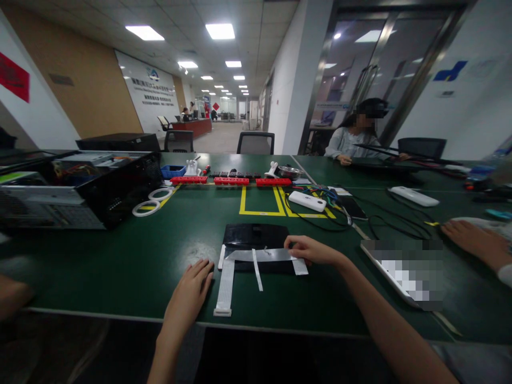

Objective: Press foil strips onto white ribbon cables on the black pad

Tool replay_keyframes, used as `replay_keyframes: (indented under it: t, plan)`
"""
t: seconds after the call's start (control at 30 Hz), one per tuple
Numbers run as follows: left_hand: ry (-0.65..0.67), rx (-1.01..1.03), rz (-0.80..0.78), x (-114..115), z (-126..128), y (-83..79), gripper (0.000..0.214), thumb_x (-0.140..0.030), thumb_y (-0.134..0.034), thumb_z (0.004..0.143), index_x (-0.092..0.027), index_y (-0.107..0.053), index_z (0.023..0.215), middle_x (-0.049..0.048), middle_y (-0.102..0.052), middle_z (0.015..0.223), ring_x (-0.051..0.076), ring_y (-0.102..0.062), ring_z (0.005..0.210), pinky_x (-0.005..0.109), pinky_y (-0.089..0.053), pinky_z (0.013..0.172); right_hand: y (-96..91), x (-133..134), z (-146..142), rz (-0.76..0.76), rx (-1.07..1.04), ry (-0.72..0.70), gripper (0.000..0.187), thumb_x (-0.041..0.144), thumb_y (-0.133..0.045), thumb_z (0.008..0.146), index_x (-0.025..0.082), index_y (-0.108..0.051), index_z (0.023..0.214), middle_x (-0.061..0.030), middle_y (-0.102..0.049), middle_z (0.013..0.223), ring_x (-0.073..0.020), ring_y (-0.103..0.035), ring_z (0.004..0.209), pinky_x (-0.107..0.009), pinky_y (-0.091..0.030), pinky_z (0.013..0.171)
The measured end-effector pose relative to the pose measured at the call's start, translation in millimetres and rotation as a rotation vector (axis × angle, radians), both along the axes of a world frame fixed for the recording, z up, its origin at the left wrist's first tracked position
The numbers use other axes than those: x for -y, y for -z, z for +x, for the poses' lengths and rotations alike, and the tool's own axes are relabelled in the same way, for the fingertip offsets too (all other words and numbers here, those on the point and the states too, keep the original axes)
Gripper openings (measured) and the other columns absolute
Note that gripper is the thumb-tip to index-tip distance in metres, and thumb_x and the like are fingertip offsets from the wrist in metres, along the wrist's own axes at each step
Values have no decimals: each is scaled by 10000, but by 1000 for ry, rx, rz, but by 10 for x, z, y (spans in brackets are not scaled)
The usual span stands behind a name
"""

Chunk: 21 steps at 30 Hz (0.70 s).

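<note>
A black flat panel (pixel 256 233) lies on the table in front of me. A grey ribbon cable (pixel 244 256) runs across it. Its white striped left end (pixel 226 285) folds down toward the table edge and ends in a connector (pixel 222 312). A narrow white strip (pixel 257 272) hangs from the middle, and a short white tail (pixel 300 267) shows at the right. My right hand (pixel 310 249) has its fingers bent closed at the cable's right end. My left hand (pixel 196 277) rests on the table left of the panel, fingers stretched out, holding nothing.
An opened computer case (pixel 92 186) stands at left beside two white rings (pixel 146 208). Red trays (pixel 231 181) line the back. Yellow tape outlines (pixel 262 214), a white device (pixel 307 201) and black cables lie ahead. Other people's hands (pixel 476 240) are at right; a person (pixel 360 136) sits opposite.
</note>
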State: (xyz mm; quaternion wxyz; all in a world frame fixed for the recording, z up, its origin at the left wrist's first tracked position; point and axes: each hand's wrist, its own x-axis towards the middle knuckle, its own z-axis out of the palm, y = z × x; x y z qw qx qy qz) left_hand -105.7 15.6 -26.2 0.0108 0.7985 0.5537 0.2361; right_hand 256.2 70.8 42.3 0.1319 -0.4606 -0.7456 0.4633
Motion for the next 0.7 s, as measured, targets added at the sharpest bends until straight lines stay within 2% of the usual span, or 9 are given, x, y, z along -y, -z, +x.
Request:
replay_keyframes:
  t: [0.27,0.37,0.53,0.7]
  plan:
    - [2,35,13,7,-3,-1,343,-308,-394,923,-209,-575,1197,70,-585,1262,201,-491,1210,432,-324,1061,-48,25,-16,31,-141,23,358,483,-544,823,159,-483,964,40,-471,641,-75,-425,494,-162,-352,398]
    - [11,32,15,7,-4,1,344,-296,-397,920,-191,-579,1192,83,-586,1260,211,-495,1206,441,-327,1058,-118,43,0,72,-213,103,357,471,-569,804,165,-472,962,19,-506,685,-80,-446,508,-172,-368,414]
    - [2,48,18,14,-3,2,337,-296,-390,926,-212,-576,1194,66,-589,1258,202,-491,1210,435,-322,1062,-248,45,134,302,-355,495,390,492,-604,741,196,-460,951,15,-515,670,-107,-489,521,-198,-382,436]
    - [5,48,10,20,-4,-8,341,-295,-391,925,-201,-577,1195,76,-592,1253,204,-491,1210,434,-329,1055,-247,-51,363,488,-534,885,464,518,-626,666,218,-435,964,24,-501,662,-100,-457,470,-202,-371,391]
